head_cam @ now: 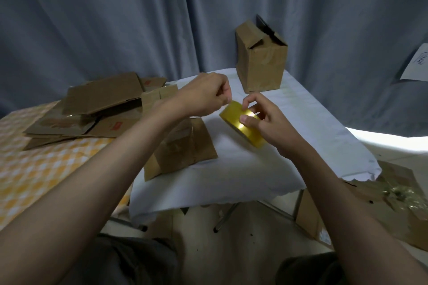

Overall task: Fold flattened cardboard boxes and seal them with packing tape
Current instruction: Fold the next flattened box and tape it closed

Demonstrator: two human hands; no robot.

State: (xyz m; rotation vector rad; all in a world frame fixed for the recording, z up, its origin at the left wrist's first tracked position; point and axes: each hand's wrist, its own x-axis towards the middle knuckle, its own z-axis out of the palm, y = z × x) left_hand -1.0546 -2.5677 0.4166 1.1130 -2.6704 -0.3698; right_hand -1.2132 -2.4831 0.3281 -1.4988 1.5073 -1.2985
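Gripping one yellow tape roll (pixel 242 122) in right hand (pixel 268 122), left hand (pixel 206 95) pinching at its edge, two folded boxes (pixel 260 58) on the table (pixel 243 169), one pile of flattened boxes (pixel 92 111).

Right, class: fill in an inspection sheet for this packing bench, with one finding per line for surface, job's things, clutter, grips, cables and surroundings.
Surface: white cloth over a folding table; yellow checked cloth to its left.
Job's things: yellow tape roll; folded box lying near; upright box, top flaps loose; flat cardboard stack.
Clutter: cardboard scraps on the floor, right.
Grips: right hand holds the roll; left hand pinches at its edge, tape end not discernible.
Cables: nothing seen.
Surroundings: grey curtain; paper sheet.
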